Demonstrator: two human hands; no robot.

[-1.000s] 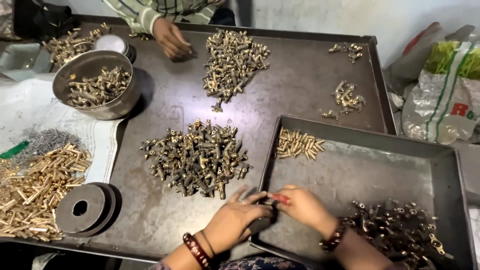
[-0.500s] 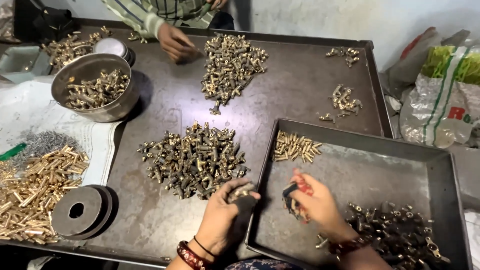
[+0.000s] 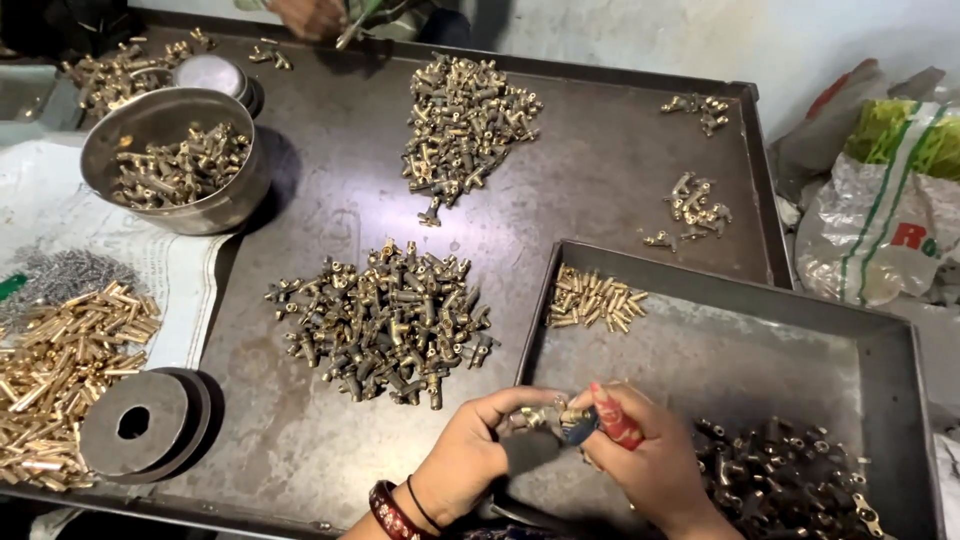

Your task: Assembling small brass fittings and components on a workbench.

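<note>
My left hand pinches a small brass fitting at the near edge of the grey metal tray. My right hand holds a red-handled tool whose tip meets that fitting. The hands are close together over the tray's near left corner. A heap of dark brass fittings lies on the table just beyond my left hand. Inside the tray are a small bunch of bright brass pins at the far left and a pile of dark fittings by my right wrist.
A steel bowl of fittings stands at the far left. Another heap of fittings lies at the far centre. Brass pins and round metal discs lie at the left. Another person's hand works at the far edge. Plastic bags sit at the right.
My hands have come back together over the tray's near corner, the tool now meeting the fitting. The view has shifted closer. The other person's hand moved toward the far edge.
</note>
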